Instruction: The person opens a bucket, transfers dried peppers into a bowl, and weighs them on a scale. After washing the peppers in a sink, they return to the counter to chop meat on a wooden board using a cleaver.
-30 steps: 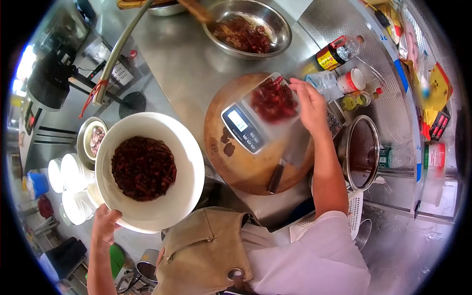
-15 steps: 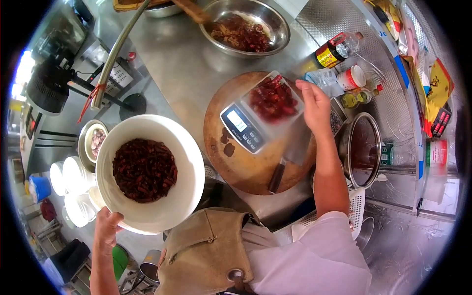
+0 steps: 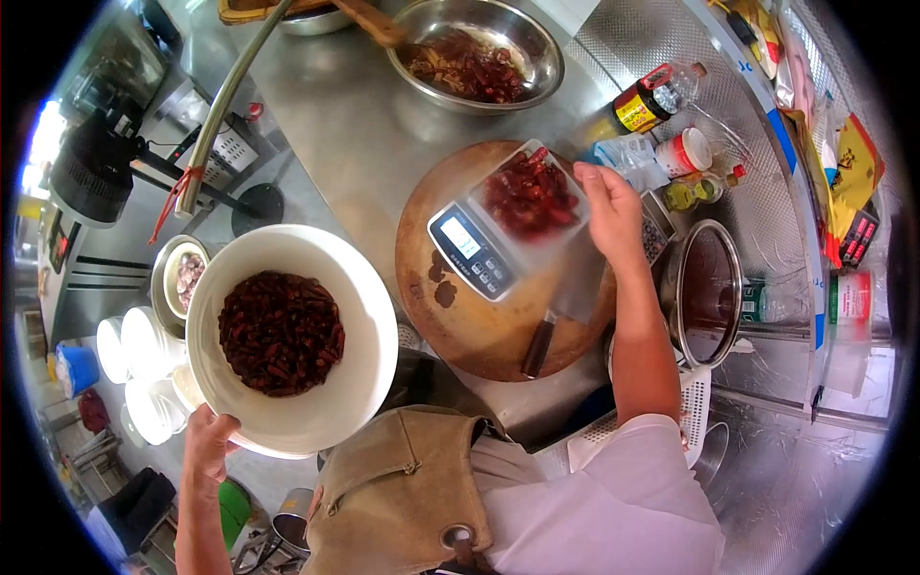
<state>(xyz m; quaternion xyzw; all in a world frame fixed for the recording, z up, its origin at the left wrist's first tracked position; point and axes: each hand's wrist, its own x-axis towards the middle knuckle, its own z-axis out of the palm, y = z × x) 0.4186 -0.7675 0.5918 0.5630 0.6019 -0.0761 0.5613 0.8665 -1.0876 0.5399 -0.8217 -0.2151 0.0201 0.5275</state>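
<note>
My left hand (image 3: 210, 443) grips the near rim of a large white bucket (image 3: 369, 359), thumb over the edge. Dark red dried chilies (image 3: 281, 332) cover its bottom. A clear plastic container (image 3: 567, 233) of dried red chilies (image 3: 532, 196) sits over the plate of a digital kitchen scale (image 3: 470, 251) with a lit display. At the container's right edge, my right hand (image 3: 611, 209) has its thumb and fingers pinched on the rim. Beneath the scale is a round wooden chopping board (image 3: 479, 343), where a cleaver (image 3: 540, 347) also lies, its handle towards me.
A steel bowl (image 3: 551, 72) with chilies and a wooden utensil (image 3: 374, 21) stands at the back. Bottles, including one with a yellow label (image 3: 637, 110), line the right. Nearer is a steel pot (image 3: 736, 316) of dark liquid. White tubs (image 3: 149, 340) stand at left.
</note>
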